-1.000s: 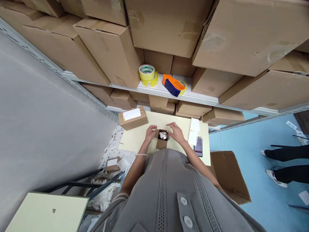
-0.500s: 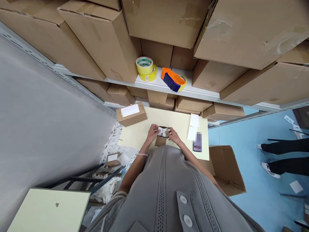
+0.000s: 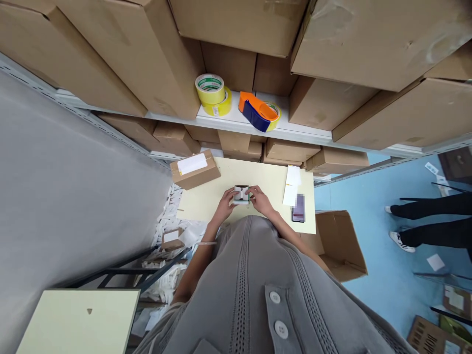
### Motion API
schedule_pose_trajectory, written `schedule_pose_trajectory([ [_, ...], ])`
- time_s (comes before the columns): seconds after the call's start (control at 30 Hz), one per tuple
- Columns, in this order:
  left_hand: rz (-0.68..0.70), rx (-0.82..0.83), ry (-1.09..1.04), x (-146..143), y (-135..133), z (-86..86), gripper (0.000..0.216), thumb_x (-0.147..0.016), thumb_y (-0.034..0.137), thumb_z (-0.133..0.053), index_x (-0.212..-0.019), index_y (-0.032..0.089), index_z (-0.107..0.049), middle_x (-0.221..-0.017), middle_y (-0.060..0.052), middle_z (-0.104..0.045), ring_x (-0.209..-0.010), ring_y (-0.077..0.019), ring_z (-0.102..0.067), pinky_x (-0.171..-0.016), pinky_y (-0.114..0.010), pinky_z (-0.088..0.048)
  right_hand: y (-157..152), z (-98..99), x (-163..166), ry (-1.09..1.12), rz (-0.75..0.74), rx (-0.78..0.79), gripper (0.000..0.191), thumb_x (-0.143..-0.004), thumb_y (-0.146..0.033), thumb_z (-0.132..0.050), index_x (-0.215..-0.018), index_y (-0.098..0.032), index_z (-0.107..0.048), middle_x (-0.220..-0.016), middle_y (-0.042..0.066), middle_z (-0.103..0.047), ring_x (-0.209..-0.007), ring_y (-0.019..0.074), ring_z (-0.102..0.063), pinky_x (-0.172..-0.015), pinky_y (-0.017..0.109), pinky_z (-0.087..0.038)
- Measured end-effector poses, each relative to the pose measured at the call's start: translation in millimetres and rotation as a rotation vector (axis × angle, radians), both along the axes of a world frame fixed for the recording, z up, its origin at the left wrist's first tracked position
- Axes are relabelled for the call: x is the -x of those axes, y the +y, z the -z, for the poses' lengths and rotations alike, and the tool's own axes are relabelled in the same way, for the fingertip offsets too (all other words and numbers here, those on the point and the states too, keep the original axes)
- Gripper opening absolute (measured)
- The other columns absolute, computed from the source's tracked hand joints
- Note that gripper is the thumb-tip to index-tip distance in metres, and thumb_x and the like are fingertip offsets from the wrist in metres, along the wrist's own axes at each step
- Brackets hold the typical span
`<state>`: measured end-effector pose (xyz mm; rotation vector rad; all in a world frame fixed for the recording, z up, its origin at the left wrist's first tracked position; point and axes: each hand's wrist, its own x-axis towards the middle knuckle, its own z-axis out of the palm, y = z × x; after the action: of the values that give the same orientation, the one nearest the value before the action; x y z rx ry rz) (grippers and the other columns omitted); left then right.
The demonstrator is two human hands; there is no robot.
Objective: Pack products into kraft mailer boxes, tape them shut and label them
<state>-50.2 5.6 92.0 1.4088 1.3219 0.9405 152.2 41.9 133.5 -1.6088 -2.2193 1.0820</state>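
Note:
My left hand (image 3: 227, 202) and my right hand (image 3: 257, 198) are closed on the two sides of a small white item with green print (image 3: 242, 195), held just over the pale yellow table (image 3: 206, 199). A bit of a small brown box shows behind the item; the rest of it is hidden by my hands. A sealed cardboard parcel with a white label (image 3: 194, 168) lies on the table's far left corner. White paper slips (image 3: 291, 184) and a phone (image 3: 298, 210) lie to the right of my right hand.
Yellow tape rolls (image 3: 212, 89) and an orange and blue tape dispenser (image 3: 257, 110) sit on the shelf among large cartons. An open cardboard box (image 3: 341, 243) stands on the blue floor at right. Another person's legs (image 3: 427, 223) are at far right. White scraps litter the floor at left.
My hands left the flaps of the small open box, came together and took hold of a small white item over it. The camera tilted, so everything shifted slightly up and left.

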Motion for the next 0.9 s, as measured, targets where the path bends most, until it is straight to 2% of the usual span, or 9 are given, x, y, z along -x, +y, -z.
schedule_pose_trajectory([
  [0.1, -0.108, 0.025, -0.053, -10, 9, -0.1, 0.025, -0.086, 0.022, -0.061, -0.11, 0.02, -0.066, -0.126, -0.012, -0.058, -0.115, -0.0215, -0.061, -0.1, -0.037, -0.051, -5, 1.1, 0, -0.021, 0.019, 0.024, 0.043, -0.082, -0.006, -0.054, -0.123, -0.019, -0.056, -0.139, 0.01, -0.047, -0.092, 0.0132, -0.066, -0.082, 0.027, -0.053],
  [0.2, -0.201, 0.033, -0.058, -15, 17, -2.7, 0.02, -0.085, 0.024, -0.064, -0.104, 0.019, -0.066, -0.111, -0.009, -0.062, -0.101, -0.0195, -0.065, -0.093, -0.035, -0.054, -7, 1.7, 1, 0.034, 0.071, 0.028, 0.038, -0.084, -0.02, -0.062, -0.121, -0.019, -0.057, -0.134, 0.011, -0.05, -0.091, 0.0145, -0.066, -0.081, 0.029, -0.055],
  [0.3, -0.242, 0.023, -0.023, -17, 20, -6.8, 0.017, -0.084, 0.025, -0.065, -0.099, 0.019, -0.066, -0.107, -0.009, -0.063, -0.093, -0.0184, -0.065, -0.087, -0.034, -0.055, -5, -1.0, 3, 0.136, 0.219, 0.0, 0.031, -0.088, -0.03, -0.058, -0.116, -0.018, -0.059, -0.123, 0.011, -0.057, -0.088, 0.0149, -0.065, -0.076, 0.03, -0.056],
  [0.4, -0.278, 0.032, 0.002, -18, 21, -11.9, 0.02, -0.084, 0.025, -0.064, -0.103, 0.02, -0.065, -0.107, -0.008, -0.065, -0.086, -0.0165, -0.064, -0.08, -0.031, -0.054, 1, -5.3, 5, 0.242, 0.342, -0.019, 0.033, -0.089, -0.032, -0.054, -0.119, -0.02, -0.056, -0.11, 0.008, -0.065, -0.08, 0.0143, -0.064, -0.073, 0.029, -0.055],
  [0.5, -0.278, 0.046, -0.008, -20, 23, -16.3, 0.027, -0.085, 0.024, -0.063, -0.112, 0.022, -0.064, -0.102, -0.006, -0.069, -0.084, -0.0161, -0.064, -0.076, -0.029, -0.053, 5, -7.2, 8, 0.287, 0.359, -0.002, 0.028, -0.088, -0.032, -0.053, -0.113, -0.021, -0.059, -0.096, 0.004, -0.069, -0.078, 0.0148, -0.064, -0.074, 0.029, -0.055],
  [0.57, -0.26, 0.044, -0.009, -21, 25, -18.3, 0.025, -0.084, 0.022, -0.062, -0.109, 0.022, -0.068, -0.099, -0.006, -0.071, -0.084, -0.0168, -0.065, -0.077, -0.029, -0.053, 6, -6.7, 9, 0.268, 0.366, 0.011, 0.023, -0.088, -0.032, -0.053, -0.105, -0.022, -0.062, -0.091, 0.003, -0.07, -0.081, 0.0157, -0.065, -0.076, 0.029, -0.055],
  [0.7, -0.265, 0.072, -0.01, -22, 26, -20.4, 0.017, -0.083, 0.021, -0.063, -0.097, 0.022, -0.073, -0.097, -0.005, -0.074, -0.085, -0.0187, -0.067, -0.081, -0.031, -0.054, 7, -5.6, 9, 0.25, 0.397, 0.029, 0.02, -0.088, -0.033, -0.051, -0.095, -0.023, -0.066, -0.09, 0.003, -0.073, -0.084, 0.0165, -0.067, -0.081, 0.031, -0.055],
  [0.9, -0.297, 0.109, -0.024, -24, 28, -21.5, 0.015, -0.086, 0.025, -0.06, -0.094, 0.022, -0.073, -0.093, -0.005, -0.075, -0.086, -0.02, -0.069, -0.083, -0.033, -0.055, 12, -7.7, 11, 0.233, 0.446, 0.027, 0.021, -0.088, -0.034, -0.051, -0.089, -0.023, -0.069, -0.088, 0.002, -0.075, -0.082, 0.0173, -0.068, -0.082, 0.03, -0.055],
])
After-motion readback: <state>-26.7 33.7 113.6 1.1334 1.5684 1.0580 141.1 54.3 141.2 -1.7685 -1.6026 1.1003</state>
